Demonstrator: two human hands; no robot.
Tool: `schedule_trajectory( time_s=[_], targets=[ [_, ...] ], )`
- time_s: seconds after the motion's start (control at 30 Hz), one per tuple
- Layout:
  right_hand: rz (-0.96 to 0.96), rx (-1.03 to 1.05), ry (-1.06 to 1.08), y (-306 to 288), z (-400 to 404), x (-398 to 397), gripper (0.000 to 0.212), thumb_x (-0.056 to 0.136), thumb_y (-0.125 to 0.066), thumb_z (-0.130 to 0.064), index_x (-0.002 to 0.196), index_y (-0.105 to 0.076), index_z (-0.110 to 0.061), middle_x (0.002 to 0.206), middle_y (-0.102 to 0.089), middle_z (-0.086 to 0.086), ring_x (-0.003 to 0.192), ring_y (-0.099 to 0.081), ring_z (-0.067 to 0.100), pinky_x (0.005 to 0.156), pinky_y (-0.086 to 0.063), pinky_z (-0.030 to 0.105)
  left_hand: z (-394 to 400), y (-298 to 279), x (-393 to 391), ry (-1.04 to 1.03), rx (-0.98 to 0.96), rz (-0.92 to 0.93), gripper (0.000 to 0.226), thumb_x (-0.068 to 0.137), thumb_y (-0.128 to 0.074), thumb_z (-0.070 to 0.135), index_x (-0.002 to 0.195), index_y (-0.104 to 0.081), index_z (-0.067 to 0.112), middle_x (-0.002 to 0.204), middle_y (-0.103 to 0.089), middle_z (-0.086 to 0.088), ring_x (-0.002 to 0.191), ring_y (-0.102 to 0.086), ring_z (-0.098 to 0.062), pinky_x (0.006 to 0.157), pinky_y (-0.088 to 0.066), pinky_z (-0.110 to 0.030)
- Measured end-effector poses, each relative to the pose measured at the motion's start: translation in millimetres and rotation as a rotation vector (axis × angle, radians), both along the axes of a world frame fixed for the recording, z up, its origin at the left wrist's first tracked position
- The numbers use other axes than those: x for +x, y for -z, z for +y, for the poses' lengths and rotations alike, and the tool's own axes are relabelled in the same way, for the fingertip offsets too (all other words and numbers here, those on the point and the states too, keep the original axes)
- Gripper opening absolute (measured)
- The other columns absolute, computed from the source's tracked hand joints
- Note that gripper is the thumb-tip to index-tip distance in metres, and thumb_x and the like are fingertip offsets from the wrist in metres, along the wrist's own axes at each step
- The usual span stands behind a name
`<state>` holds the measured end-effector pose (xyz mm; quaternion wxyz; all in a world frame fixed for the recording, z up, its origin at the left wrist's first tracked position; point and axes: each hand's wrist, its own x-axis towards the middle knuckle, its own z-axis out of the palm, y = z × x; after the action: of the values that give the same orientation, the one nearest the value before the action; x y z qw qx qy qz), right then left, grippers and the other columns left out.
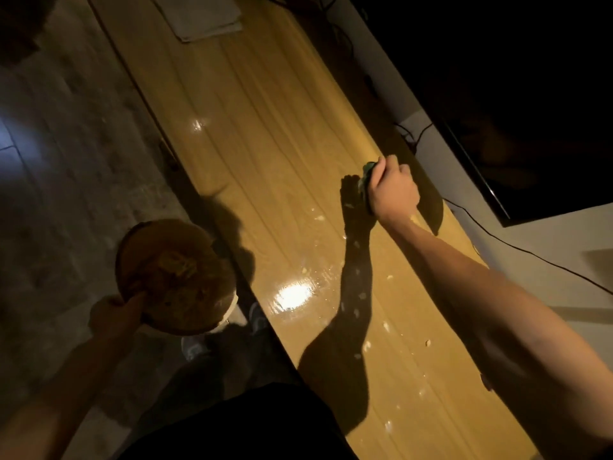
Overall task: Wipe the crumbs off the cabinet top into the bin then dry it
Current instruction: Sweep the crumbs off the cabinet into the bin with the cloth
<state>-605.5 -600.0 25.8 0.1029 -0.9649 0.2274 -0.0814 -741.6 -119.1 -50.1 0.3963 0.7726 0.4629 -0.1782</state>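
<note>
Head view, dim room, single lamp glare on surface.

Long yellow-tan glossy wood cabinet top (265,134) runs from 11 o'clock to 5 o'clock across frame. Front edge borders grey floor (66,144) on the 9 o'clock side; back edge meets white wall (471,207) at 2 o'clock, w/ black cables (517,250) trailing along it and a dark flat screen (530,111) above.

R hand (393,190) reaches out near the back edge, approx centre-right of frame. Fingers curled tight round a small green cloth or sponge (366,175), pressing it onto the top; can't tell which material.

Pale scattered crumbs (358,297) lie on the top from the hand down toward 5 o'clock, some under the arm's shadow, one larger bit (428,342) close to the forearm.

L hand (114,315) at 8 o'clock, off the cabinet, thumb over rim and pinching a round brown bin (172,277), held just beside the front edge, mouth tilted up; debris inside.

Folded grey-white cloth (199,14) sits on the top at 12 o'clock, well apart from the hands. Wide bare stretch of top btw it and R hand.
</note>
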Motion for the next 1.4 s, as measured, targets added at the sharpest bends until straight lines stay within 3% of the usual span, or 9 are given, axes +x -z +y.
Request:
schedule_trajectory(
  time_s=[0.13,0.23,0.4,0.53,0.73,0.9,1.07,1.3,1.4],
  targets=[
    [0.009,-0.020,0.065,21.7,-64.0,16.5,0.042,0.109,-0.027,-0.046,0.114,-0.055,-0.015,0.094,-0.060,0.007,0.077,-0.057,0.028,0.066,-0.039,0.034,-1.9,0.2,0.7,-0.063,-0.053,-0.022,0.023,0.094,-0.065,0.010,0.072,-0.062,0.005,0.063,-0.065,-0.003,0.061,-0.060,-0.016,0.066,-0.046,-0.022],
    [0.117,0.135,0.114,44.1,-103.9,31.8,0.042,0.109,-0.030,-0.047,0.114,-0.060,-0.017,0.084,-0.059,-0.001,0.081,-0.062,0.026,0.072,-0.041,0.033,-6.3,0.2,4.8,-0.148,-0.013,-0.051,0.047,0.096,-0.055,-0.003,0.057,-0.051,0.024,0.047,-0.058,0.009,0.054,-0.057,0.008,0.058,-0.036,-0.009],
    [0.316,0.315,0.171,76.2,-112.7,36.8,0.050,0.110,-0.030,-0.045,0.136,-0.055,-0.011,0.130,-0.065,0.018,0.121,-0.061,0.036,0.103,-0.043,0.043,-17.4,0.3,-0.1,-0.066,0.069,-0.055,0.030,0.087,-0.073,0.013,0.069,-0.049,0.013,0.089,-0.057,-0.019,0.084,-0.053,-0.027,0.068,-0.048,-0.033],
    [0.128,0.191,0.179,86.7,-97.3,31.9,0.048,0.108,-0.029,-0.048,0.127,-0.061,-0.018,0.121,-0.069,0.012,0.113,-0.063,0.034,0.087,-0.044,0.037,-17.2,1.3,-2.3,-0.096,0.096,-0.021,0.031,0.083,-0.076,0.014,0.068,-0.050,0.017,0.089,-0.061,-0.017,0.086,-0.059,-0.027,0.087,-0.053,-0.048],
    [0.096,0.038,-0.052,76.7,-51.5,33.1,0.043,0.109,-0.027,-0.051,0.123,-0.057,-0.024,0.122,-0.057,0.011,0.103,-0.061,0.030,0.083,-0.054,0.043,-10.5,14.0,-8.4,-0.067,0.064,-0.043,0.026,0.086,-0.072,0.007,0.072,-0.052,0.012,0.071,-0.054,-0.014,0.062,-0.055,-0.017,0.049,-0.045,-0.014],
    [0.085,0.079,-0.276,73.1,26.5,12.3,0.042,0.110,-0.030,-0.046,0.124,-0.060,-0.020,0.118,-0.056,0.009,0.102,-0.058,0.025,0.084,-0.053,0.041,-6.2,15.4,-12.9,-0.014,-0.004,-0.073,0.018,0.086,-0.074,0.005,0.078,-0.057,0.007,0.078,-0.065,-0.008,0.067,-0.063,-0.005,0.063,-0.050,-0.019],
    [0.069,0.092,-0.360,69.1,138.5,-34.1,0.038,0.109,-0.038,-0.042,0.121,-0.067,-0.020,0.117,-0.060,0.007,0.097,-0.061,0.024,0.069,-0.050,0.032,-0.5,7.9,-25.5,0.021,-0.044,-0.082,0.041,0.069,-0.081,0.039,0.080,-0.066,0.002,0.083,-0.068,-0.025,0.084,-0.068,-0.038,0.080,-0.056,-0.057],
    [0.319,0.227,-0.851,74.4,333.3,-137.1,0.034,0.098,-0.059,-0.034,0.130,-0.062,-0.023,0.131,-0.057,0.012,0.118,-0.056,0.034,0.071,-0.048,0.039,3.8,-14.2,-40.2,0.022,-0.063,-0.146,0.031,0.061,-0.077,0.043,0.066,-0.059,0.017,0.067,-0.061,-0.006,0.068,-0.061,-0.025,0.067,-0.050,-0.037],
    [0.358,0.307,-0.788,73.2,348.1,-139.5,0.028,0.101,-0.056,-0.027,0.126,-0.064,-0.016,0.128,-0.059,0.015,0.114,-0.059,0.035,0.084,-0.049,0.040,7.7,-14.9,-45.1,-0.021,-0.041,-0.187,0.027,0.068,-0.082,0.030,0.063,-0.060,0.016,0.061,-0.058,-0.001,0.059,-0.057,-0.015,0.051,-0.045,-0.024]
  ],
)
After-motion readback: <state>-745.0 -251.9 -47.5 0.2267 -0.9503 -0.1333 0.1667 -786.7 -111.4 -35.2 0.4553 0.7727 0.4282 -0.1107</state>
